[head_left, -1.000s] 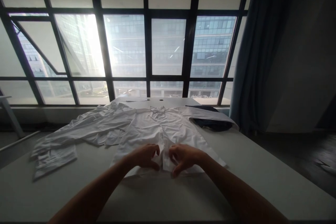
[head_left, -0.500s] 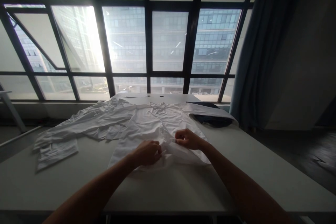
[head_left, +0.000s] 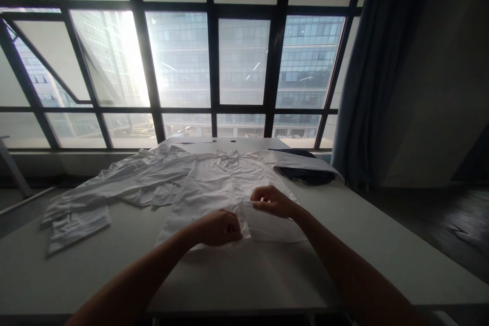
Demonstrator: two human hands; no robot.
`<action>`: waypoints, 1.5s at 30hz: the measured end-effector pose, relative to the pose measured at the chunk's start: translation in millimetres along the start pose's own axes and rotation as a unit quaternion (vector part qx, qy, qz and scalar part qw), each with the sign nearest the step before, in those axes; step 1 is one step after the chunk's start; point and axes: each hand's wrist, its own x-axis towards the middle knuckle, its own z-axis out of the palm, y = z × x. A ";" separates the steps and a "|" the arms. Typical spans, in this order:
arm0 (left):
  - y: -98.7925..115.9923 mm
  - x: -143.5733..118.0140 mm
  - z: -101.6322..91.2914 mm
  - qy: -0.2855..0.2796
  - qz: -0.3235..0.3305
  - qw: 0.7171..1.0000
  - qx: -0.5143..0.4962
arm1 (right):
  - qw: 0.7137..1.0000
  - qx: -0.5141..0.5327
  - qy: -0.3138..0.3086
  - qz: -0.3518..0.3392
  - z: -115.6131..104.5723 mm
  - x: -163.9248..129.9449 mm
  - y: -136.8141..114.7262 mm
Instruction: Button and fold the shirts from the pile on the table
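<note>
A white shirt [head_left: 214, 186] lies spread on the table, collar toward the window and hem toward me. My left hand [head_left: 221, 226] is closed at the lower front, its fingertips on the fabric close to the hem. Slightly higher and to the right, my right hand [head_left: 273, 201] pinches a front edge of the shirt, lifting it a little. The lower right panel hangs below that hand. One sleeve stretches out to the right. Small details such as buttons are too dim to make out.
More crumpled white clothing [head_left: 126, 175] covers the left of the white table [head_left: 385, 244]. A dark folded garment [head_left: 307, 175] lies under the right sleeve. Behind the table stand large framed windows [head_left: 242, 61], with a blue curtain [head_left: 355, 112] at the right.
My left hand has moved slightly down and right, toward the hem. My right hand still pinches the front edge, and the panel beneath it now hangs flatter.
</note>
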 end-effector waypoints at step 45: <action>-131.5 -47.6 -13.9 -0.032 -0.332 0.921 0.202 | 0.853 -0.365 -0.056 0.369 -25.7 -2.9 113.4</action>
